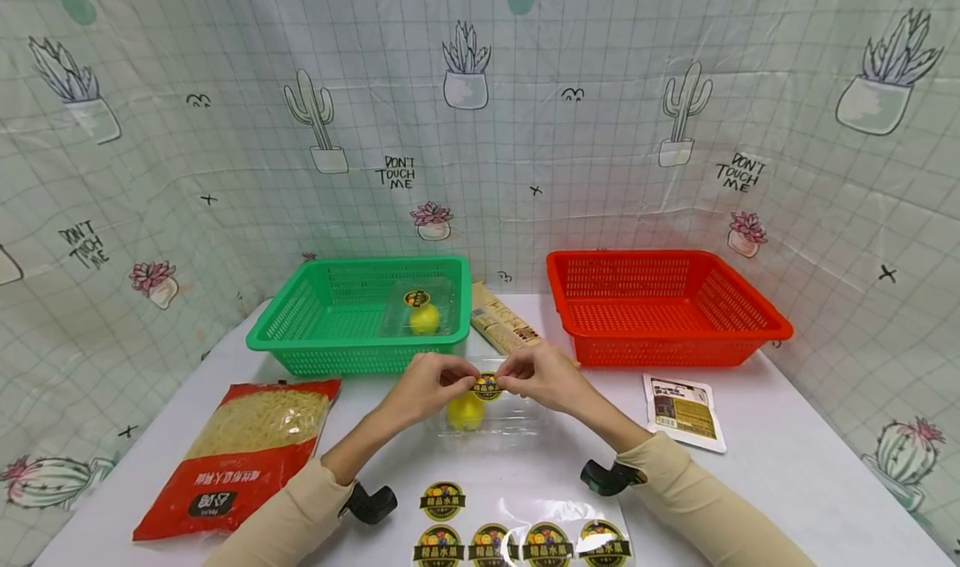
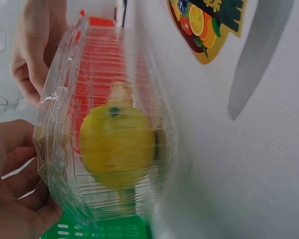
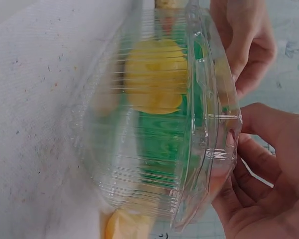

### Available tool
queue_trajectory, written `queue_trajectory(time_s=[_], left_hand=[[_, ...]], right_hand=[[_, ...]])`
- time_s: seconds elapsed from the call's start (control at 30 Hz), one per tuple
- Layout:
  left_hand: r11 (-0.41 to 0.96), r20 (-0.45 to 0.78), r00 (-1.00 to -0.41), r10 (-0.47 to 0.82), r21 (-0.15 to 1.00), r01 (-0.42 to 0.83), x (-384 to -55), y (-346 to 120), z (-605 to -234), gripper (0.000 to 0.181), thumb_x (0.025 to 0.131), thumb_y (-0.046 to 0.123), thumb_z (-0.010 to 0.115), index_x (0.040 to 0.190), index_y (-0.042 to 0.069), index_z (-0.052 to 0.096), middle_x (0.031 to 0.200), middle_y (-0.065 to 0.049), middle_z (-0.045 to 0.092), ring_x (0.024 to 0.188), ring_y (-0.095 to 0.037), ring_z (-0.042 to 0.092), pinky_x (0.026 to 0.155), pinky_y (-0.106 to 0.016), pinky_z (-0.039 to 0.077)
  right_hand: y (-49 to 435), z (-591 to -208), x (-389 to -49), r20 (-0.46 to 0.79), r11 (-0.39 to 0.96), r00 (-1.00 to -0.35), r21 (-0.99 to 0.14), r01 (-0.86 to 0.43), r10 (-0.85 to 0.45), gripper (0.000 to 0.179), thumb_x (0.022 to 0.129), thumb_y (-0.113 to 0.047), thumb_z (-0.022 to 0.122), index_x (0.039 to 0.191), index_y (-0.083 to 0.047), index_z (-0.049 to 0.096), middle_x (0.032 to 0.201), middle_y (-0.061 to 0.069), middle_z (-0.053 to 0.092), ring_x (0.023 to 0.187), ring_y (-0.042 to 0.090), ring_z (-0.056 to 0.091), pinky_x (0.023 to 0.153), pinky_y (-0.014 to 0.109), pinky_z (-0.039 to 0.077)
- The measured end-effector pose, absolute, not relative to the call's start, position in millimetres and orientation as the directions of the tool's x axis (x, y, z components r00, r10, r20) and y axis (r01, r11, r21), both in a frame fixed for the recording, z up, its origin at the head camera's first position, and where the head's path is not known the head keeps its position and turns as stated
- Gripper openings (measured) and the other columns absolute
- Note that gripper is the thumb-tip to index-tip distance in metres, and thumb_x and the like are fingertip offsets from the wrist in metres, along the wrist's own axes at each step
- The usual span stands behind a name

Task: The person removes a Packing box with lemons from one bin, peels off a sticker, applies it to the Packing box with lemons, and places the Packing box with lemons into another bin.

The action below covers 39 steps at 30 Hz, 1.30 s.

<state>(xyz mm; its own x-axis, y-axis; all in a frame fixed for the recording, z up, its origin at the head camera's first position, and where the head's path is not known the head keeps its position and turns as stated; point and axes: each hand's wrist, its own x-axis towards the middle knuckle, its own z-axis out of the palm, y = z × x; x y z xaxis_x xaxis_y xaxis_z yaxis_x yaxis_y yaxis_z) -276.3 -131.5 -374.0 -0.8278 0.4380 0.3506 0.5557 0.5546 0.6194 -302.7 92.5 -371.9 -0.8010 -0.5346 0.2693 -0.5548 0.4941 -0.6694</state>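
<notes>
A clear plastic clamshell box (image 1: 517, 423) sits on the table in front of me, with a round yellow fruit (image 2: 117, 144) inside its left part. Over the lid, a black-and-gold oval sticker (image 1: 487, 386) with fruit pictures spans the gap between my hands. My left hand (image 1: 435, 388) pinches the sticker's left edge between thumb and finger; the right hand (image 1: 542, 377) does the same at its right edge. From the right wrist, the fingertips (image 3: 249, 117) appear right at the lid's rim. The box side hides the sticker's face in both wrist views.
A sheet of matching stickers (image 1: 525, 509) lies nearest me. Behind stand a green basket (image 1: 337, 358), holding another fruit box (image 1: 442, 296), and a red basket (image 1: 652, 350). Around them lie a red pasta bag (image 1: 247, 459), a noodle pack (image 1: 498, 317) and a white pouch (image 1: 684, 413).
</notes>
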Motion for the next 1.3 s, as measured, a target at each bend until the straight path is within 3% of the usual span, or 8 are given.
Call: queue_trajectory(time_s=[0.67,1.3], left_hand=[[0.590,0.308,-0.851,0.426,0.619,0.519,-284.7,-127.9,-370.1,0.014,0.092,0.007,0.065,0.098,0.001,0.076,0.083,-0.008,0.075,0.066,-0.004,0.058,0.060,-0.016,0.048],[0.596,0.298,-0.858,0.419,0.623,0.507,-286.6,-128.1,-373.8,0.014,0.091,0.008,0.065,0.097,0.002,0.076,0.082,-0.007,0.075,0.065,-0.003,0.058,0.060,-0.015,0.048]], right_hand=[[85.7,-368.8,-306.4,0.161,0.564,-0.869,-0.703,-0.433,-0.467,0.008,0.087,-0.015,0.074,0.085,-0.008,0.077,0.070,0.005,0.070,0.056,0.009,0.059,0.054,0.025,0.055],[83.6,-367.6,-309.0,0.117,0.590,-0.877,-0.698,-0.407,-0.466,0.008,0.086,-0.015,0.074,0.082,-0.008,0.077,0.064,0.001,0.067,0.055,0.008,0.058,0.054,0.027,0.056]])
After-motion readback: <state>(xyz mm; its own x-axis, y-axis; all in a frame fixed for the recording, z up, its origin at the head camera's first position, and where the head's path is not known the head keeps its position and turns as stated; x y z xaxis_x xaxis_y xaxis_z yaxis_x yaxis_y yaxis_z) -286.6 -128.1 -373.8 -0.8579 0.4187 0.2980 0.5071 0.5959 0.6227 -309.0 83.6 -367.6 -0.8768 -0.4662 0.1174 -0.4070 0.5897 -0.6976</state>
